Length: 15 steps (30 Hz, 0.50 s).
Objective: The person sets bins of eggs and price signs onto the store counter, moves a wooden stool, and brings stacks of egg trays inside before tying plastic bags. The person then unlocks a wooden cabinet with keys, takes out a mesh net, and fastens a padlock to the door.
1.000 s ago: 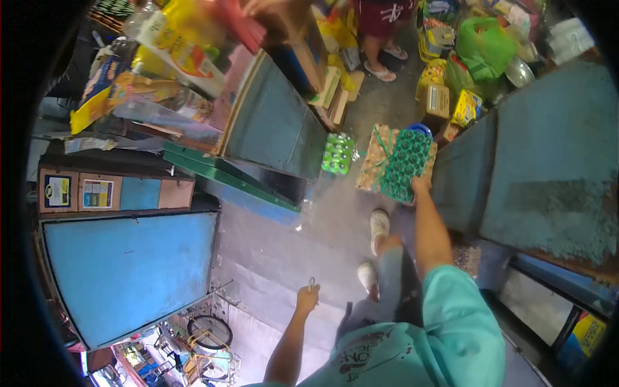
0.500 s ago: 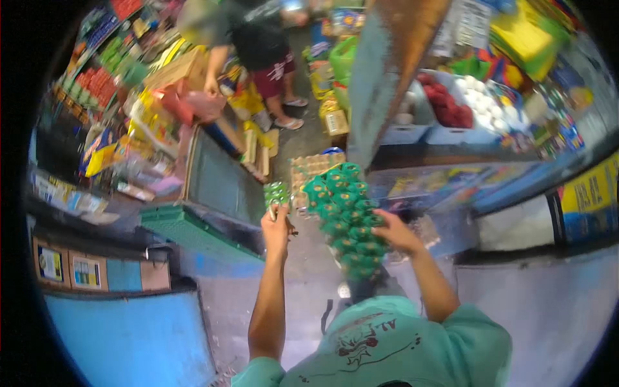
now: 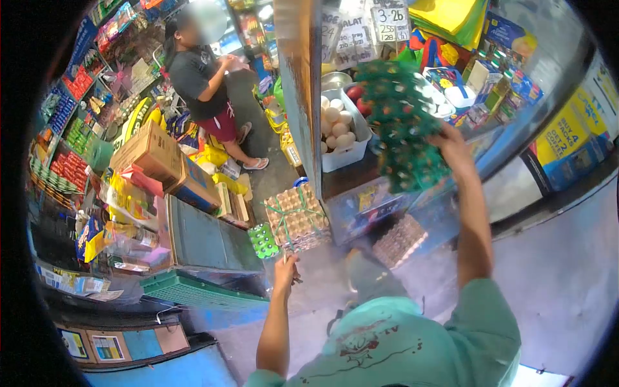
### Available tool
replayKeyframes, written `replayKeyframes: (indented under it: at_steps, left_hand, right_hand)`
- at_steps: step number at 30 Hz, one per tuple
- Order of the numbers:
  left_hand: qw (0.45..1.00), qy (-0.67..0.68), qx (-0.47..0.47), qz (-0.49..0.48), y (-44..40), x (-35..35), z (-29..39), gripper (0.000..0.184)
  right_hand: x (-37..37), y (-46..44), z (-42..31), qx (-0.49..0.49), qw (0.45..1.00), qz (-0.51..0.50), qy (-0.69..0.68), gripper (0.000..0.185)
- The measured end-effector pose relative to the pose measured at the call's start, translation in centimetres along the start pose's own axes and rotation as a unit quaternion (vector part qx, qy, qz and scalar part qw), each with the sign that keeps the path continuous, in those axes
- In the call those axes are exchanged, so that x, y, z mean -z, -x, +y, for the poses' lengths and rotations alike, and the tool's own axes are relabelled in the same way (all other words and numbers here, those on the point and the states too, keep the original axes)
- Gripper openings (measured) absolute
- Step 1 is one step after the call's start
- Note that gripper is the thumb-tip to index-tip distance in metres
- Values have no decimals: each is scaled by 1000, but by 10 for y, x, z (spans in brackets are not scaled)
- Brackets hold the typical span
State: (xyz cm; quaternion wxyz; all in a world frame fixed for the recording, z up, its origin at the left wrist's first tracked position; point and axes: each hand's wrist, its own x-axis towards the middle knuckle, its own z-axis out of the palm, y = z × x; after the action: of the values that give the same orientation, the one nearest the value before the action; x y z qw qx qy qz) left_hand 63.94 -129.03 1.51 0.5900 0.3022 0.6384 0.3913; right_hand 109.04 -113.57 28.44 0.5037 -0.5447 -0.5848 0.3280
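Fingers (image 3: 443,137) of the right hand (image 3: 455,153), in the head view, grasp the right-hand long edge of a green tray (image 3: 403,126); those of the left hand (image 3: 284,271) are curled around a small item (image 3: 286,255), too small to name. The tray looks like moulded plastic, a bumpy grid of cups, somewhat blurred. It overlaps the front of the surface (image 3: 351,178) in view; whether it touches there cannot be told. Its long axis runs from upper left to lower right, the lower end toward the person's body. Just left of it stands a smooth pale bin (image 3: 348,158) of rounded eggs (image 3: 336,121), and beyond that rises a worn blue panel (image 3: 300,97) with a straight, rusty edge. Lower down lie squarish, dimpled, string-tied pulp trays (image 3: 309,205), with a green carton (image 3: 263,240) at their left and a brown tray (image 3: 401,240) to their right. Grey floor (image 3: 322,274) leaves room between the two hands.
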Motion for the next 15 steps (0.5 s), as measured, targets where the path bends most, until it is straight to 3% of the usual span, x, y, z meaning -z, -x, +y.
replayKeyframes:
  at_steps: [1,3,6,8,9,12,15]
  left_hand:
    - [1000,-9,3,15,-6,2,1,19]
    - [999,-27,10,45,-18,3,3,17]
    - [991,-112,5,75,-28,9,-9,17]
    - [991,-112,9,72,-34,23,-42,19]
    - [990,-114,21,74,-31,26,-55,20]
    - [982,-149,80,83,-6,44,-112,20]
    - [975,-143,155,75,15,77,-204,21]
  right_hand:
    - [-10,-33,12,45,997,-39,49,40]
    - [-42,-81,6,-18,993,-109,31,42]
    - [-79,-158,87,108,986,-120,35,34]
    - [-97,-171,80,72,984,-159,34,31]
    - [-101,-159,57,82,988,-130,-1,29]
    - [-89,-168,38,107,961,-135,217,29]
    - [-82,-130,-10,144,943,-80,290,34]
